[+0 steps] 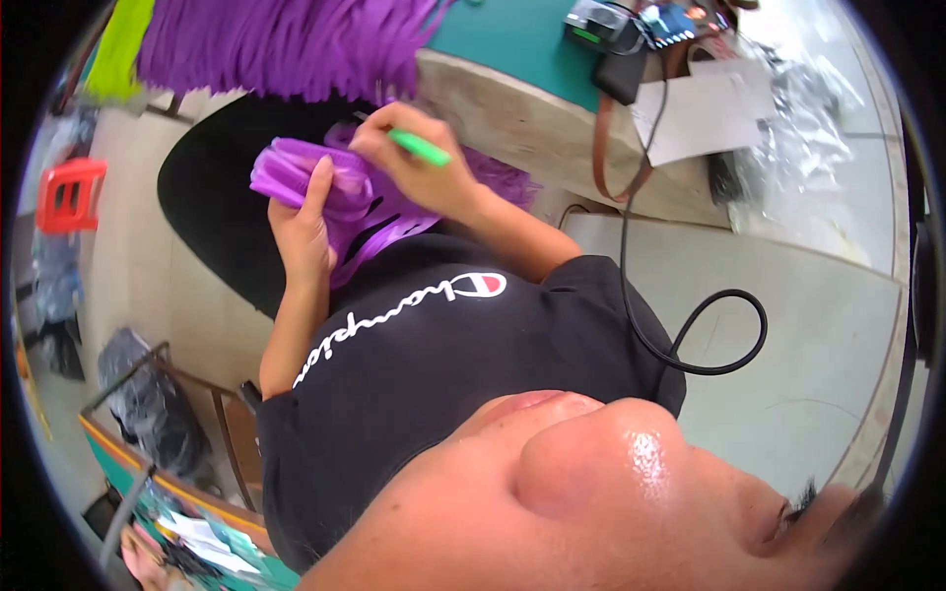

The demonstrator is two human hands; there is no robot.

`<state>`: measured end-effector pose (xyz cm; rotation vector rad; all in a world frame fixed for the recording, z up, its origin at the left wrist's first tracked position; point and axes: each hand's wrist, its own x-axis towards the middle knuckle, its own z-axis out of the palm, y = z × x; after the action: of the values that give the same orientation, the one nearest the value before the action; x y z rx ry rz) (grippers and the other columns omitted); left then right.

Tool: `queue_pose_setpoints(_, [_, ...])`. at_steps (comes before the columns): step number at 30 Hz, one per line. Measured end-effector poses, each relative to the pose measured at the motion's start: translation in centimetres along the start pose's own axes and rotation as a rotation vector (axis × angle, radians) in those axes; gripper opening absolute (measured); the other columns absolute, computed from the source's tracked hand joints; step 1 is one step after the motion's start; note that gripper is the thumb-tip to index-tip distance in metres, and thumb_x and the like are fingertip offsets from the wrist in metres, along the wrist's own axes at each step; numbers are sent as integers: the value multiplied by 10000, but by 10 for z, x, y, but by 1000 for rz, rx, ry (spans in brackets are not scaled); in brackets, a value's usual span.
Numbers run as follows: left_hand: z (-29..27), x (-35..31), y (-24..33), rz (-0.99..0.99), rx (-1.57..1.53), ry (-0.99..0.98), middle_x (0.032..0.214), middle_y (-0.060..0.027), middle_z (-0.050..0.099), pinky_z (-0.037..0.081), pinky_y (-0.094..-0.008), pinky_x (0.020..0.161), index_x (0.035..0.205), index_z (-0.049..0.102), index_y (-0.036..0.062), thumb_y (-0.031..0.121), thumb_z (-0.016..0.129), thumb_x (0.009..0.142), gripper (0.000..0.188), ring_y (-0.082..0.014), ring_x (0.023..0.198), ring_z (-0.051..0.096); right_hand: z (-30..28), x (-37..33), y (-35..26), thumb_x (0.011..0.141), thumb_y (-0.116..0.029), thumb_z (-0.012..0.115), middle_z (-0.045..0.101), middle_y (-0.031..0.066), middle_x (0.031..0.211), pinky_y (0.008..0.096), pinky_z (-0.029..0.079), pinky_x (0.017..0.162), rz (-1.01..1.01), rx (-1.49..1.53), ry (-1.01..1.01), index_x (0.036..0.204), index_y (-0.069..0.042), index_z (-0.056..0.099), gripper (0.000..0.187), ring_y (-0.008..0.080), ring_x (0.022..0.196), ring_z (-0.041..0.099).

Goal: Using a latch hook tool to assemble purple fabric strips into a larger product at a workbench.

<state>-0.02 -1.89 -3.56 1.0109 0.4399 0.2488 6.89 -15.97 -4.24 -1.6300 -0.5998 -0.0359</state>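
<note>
My left hand (304,225) is wrapped round a folded bundle of soft purple strips (284,169), its thumb pressing on top. Loose ends of the bundle hang over my lap. Close by on the right, my right hand (429,167) grips a slim tool with a bright green handle (420,147). The handle sticks out behind the fingers; the working end is too small to make out. The fingertips of this hand are at the bundle's right side; I cannot tell whether they touch it.
A thick row of purple strips (286,44) hangs over the green tabletop's (512,34) edge, beside lime-green strips (120,49). Small electronic devices (601,25), a white sheet (700,108) and clear plastic bags (798,108) lie right. A black cable (631,246) loops down. A red stool (72,195) stands left.
</note>
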Motion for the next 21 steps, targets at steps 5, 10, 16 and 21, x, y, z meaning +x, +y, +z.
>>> queue_pose_setpoints(5, [11, -7, 4, 114, 143, -162, 1004, -59, 597, 465, -250, 808, 1258, 484, -5, 10, 667, 822, 473, -110, 868, 583, 0, -2, 0, 814, -90, 690, 567, 42, 752, 233, 430, 612, 115, 284, -146, 791, -48, 426, 268, 78, 690, 502])
queue_pose_setpoints(10, [4, -5, 4, 300, 424, -175, 1000, -19, 583, 431, -206, 811, 1395, 359, 46, -11, 662, 819, 653, -77, 847, 534, -5, -5, -11, 807, -24, 653, 557, 50, 718, 250, 405, 642, 108, 615, -145, 746, -97, 351, 317, 94, 691, 481])
queue_pose_setpoints(16, [-8, 11, 3, 291, 416, -70, 970, -70, 619, 451, -236, 824, 1446, 240, 75, -47, 628, 830, 738, -111, 832, 579, -43, 9, -22, 817, -41, 581, 521, 26, 642, 302, 361, 650, -160, 999, -168, 757, -154, 350, 264, 162, 713, 445])
queue_pose_setpoints(21, [-52, 36, 2, -10, 24, -34, 1076, -112, 593, 474, -320, 860, 1439, 244, 83, 11, 638, 845, 716, -182, 940, 596, -95, 15, -51, 881, -145, 580, 516, -26, 696, 264, 361, 628, -289, 1204, -93, 784, -154, 415, 192, 146, 777, 446])
